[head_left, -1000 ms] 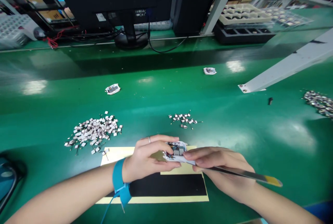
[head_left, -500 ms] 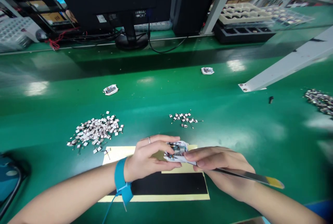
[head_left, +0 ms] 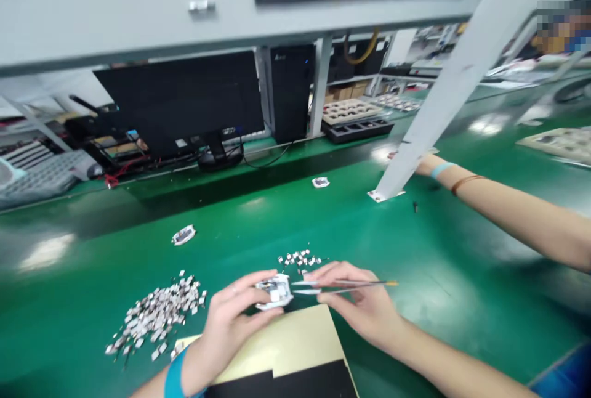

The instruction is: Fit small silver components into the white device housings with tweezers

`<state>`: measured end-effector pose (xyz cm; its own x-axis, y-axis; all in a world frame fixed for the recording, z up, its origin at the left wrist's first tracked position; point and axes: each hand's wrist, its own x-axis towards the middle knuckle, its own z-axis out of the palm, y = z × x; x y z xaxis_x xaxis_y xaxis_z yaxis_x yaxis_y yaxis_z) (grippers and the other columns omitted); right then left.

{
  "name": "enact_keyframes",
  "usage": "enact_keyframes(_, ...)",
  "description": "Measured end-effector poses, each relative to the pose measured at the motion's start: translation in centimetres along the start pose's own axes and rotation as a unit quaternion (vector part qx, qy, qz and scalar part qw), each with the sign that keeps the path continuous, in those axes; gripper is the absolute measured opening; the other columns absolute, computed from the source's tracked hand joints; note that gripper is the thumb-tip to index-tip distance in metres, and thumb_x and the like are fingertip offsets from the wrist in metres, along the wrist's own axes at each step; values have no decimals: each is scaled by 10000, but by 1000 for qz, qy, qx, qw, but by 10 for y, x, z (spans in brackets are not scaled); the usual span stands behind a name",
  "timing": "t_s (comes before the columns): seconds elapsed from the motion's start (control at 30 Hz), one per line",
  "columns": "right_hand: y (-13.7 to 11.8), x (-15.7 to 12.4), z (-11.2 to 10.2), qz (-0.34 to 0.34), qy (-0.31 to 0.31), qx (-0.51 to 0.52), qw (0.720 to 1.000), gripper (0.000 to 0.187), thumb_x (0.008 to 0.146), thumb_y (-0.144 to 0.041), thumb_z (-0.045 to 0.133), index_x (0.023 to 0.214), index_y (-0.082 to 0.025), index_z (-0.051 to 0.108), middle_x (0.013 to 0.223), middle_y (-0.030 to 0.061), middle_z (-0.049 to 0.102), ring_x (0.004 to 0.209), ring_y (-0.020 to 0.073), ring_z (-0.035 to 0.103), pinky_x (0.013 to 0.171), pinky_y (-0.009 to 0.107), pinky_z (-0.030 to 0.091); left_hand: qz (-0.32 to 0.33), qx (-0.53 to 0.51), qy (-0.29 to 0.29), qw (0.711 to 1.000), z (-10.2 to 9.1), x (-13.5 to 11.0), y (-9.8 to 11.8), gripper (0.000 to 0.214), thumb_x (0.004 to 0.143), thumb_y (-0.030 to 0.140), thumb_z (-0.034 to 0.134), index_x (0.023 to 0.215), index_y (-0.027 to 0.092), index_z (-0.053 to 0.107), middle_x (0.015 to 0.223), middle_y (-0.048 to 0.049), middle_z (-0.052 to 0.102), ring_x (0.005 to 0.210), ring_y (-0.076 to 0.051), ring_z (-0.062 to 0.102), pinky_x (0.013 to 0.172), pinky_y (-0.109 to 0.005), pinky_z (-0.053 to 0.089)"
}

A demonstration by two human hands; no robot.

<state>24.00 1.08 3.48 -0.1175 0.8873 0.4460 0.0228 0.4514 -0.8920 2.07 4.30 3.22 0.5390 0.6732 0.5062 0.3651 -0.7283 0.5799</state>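
Observation:
My left hand (head_left: pixel 237 312) grips a small white electronic device housing (head_left: pixel 279 291) by its edges, its open face with the inner parts turned up. Tweezers (head_left: pixel 344 287) lie in my right hand (head_left: pixel 357 299), their two tips apart and pointing at the housing's right side without visible contact. Just behind the hands is a small cluster of tiny parts (head_left: pixel 300 259) with short leads. To the left spreads a larger heap of similar silvery parts (head_left: pixel 159 315). Below my hands lies a yellow and black mat (head_left: pixel 295 339). A blue band circles my left wrist.
Two more white housings, one at left (head_left: pixel 183 235) and one farther back (head_left: pixel 320 182), rest on the green bench (head_left: pixel 244 225). A slanted grey post (head_left: pixel 429 108) stands at right. Another person's arm (head_left: pixel 508 207) reaches in behind it. A monitor (head_left: pixel 184 102) and trays (head_left: pixel 355 121) stand behind.
My view has tilted up and swung right. My right hand has drawn back from the housing, and the tweezers now point left at it with spread tips. Another person's arm has come in at right.

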Motion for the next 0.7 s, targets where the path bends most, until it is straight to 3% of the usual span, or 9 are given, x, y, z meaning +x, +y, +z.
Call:
enact_keyframes(0.1,-9,17,-29,44,45,-55,996,74,820,-228,499,849,-160,499,882,73,627,869,154,617,759,300,515,-68,19,12,997,-19,20,-14,133,733,265,618,666,162,569,976,-85,637,878,-200,616,735,-275,523)
enact_keyframes(0.23,3,57,-67,161,24,-213,963,338,922,-206,156,829,-120,470,858,109,626,804,129,620,736,291,506,-191,-23,-16,981,-28,54,-58,239,712,384,590,715,150,540,1027,-92,608,962,-219,578,828,-311,484)
enact_keyframes(0.27,11,69,-75,175,24,-238,955,353,923,-203,172,817,-105,494,846,109,625,776,130,617,723,295,504,-225,-27,-18,974,-27,62,-72,268,696,400,590,767,149,529,1011,-89,614,928,-213,592,822,-309,485)
enact_keyframes(0.37,35,101,-90,192,34,-314,929,199,868,-267,446,943,-109,542,952,69,583,844,153,574,749,345,480,-255,18,-28,966,-19,77,-109,303,662,374,592,838,136,520,875,-89,646,834,-237,615,782,-355,491)
enact_keyframes(0.43,47,119,-94,188,31,-358,914,252,843,-285,496,1042,-131,520,1040,63,543,911,180,550,773,365,466,-254,56,-28,965,-16,82,-124,269,661,333,578,844,141,530,867,-92,644,852,-259,606,806,-386,472)
enact_keyframes(0.57,60,154,-93,173,-18,-422,890,273,846,-282,491,1077,-136,501,1060,69,532,909,179,550,760,363,474,-262,114,-3,958,-24,81,-126,288,661,215,530,936,128,530,1012,-136,607,1014,-308,539,915,-458,387)
enact_keyframes(0.7,61,172,-83,138,-63,-457,876,255,845,-277,495,1056,-135,511,1032,71,544,870,161,560,733,342,485,-254,126,-7,959,-35,62,-95,394,672,196,530,1058,123,499,1175,-139,519,1190,-300,383,1013,-467,286)
